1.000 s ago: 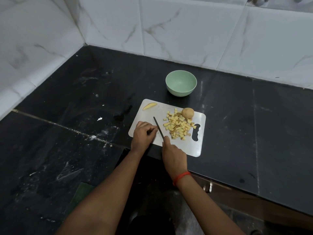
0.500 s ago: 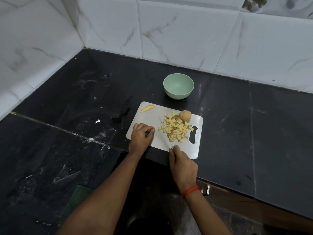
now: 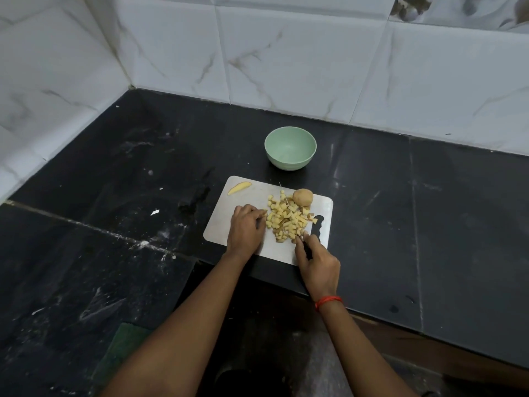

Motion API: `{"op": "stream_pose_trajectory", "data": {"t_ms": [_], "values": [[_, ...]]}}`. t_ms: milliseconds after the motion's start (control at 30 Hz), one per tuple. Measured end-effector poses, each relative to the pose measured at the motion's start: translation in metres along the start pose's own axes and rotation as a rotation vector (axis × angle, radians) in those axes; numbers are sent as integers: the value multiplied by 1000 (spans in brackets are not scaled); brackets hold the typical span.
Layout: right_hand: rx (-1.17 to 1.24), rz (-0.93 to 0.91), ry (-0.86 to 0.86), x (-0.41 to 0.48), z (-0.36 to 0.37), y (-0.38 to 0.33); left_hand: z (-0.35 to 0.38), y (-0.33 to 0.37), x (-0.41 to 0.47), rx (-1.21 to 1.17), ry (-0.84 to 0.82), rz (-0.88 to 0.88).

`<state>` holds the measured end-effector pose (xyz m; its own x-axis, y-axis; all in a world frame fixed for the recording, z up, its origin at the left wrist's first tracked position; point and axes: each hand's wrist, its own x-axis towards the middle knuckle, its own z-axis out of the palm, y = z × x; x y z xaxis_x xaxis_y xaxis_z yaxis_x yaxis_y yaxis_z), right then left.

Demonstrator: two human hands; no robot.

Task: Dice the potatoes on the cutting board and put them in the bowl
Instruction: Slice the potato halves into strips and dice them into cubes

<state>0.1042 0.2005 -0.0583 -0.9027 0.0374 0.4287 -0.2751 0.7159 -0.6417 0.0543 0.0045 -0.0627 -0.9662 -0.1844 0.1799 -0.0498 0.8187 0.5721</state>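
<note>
A white cutting board (image 3: 246, 196) lies on the black counter. A pile of diced potato (image 3: 287, 220) sits on its right half, with a whole unpeeled potato (image 3: 303, 197) at the pile's far edge. A single potato slice (image 3: 239, 187) lies at the board's far left corner. My left hand (image 3: 247, 227) rests on the board, its bent fingertips touching the pile's left edge. My right hand (image 3: 316, 262) grips the black handle of a knife (image 3: 307, 250) at the pile's near right side. The thin blade runs edge-on across the dice. The empty green bowl (image 3: 290, 147) stands just behind the board.
The black stone counter (image 3: 400, 213) runs into a corner of white marble-tiled walls (image 3: 286, 58) at the back and left. The counter's front edge lies directly under my wrists. White specks and smears mark the counter to the left of the board.
My right hand has carried the knife from the pile's left side to its near right side. My left hand has slid right until it touches the dice.
</note>
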Motion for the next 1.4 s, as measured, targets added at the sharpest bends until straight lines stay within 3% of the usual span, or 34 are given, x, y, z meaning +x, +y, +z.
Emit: {"op": "stream_pose_trajectory", "data": {"t_ms": [233,400,600,967,1133,1233,1400], "values": [[2,-13,-8,0,2,1,-26,-6,44,105,135,-66],[-7,-14,-26,0,2,2,-45,-19,88,251,-21,-137],[-12,-32,-16,0,1,4,-39,-26,74,94,-37,-157],[-36,-37,-15,0,-1,-1,-28,-16,-39,-124,155,-101],[26,48,-50,-4,-3,-8,-22,-20,-46,-124,187,-31],[34,76,-156,-11,1,-22,-23,-19,-46,-127,193,-6],[14,29,-232,-17,20,-46,-23,-19,-45,-127,187,-3]]}}
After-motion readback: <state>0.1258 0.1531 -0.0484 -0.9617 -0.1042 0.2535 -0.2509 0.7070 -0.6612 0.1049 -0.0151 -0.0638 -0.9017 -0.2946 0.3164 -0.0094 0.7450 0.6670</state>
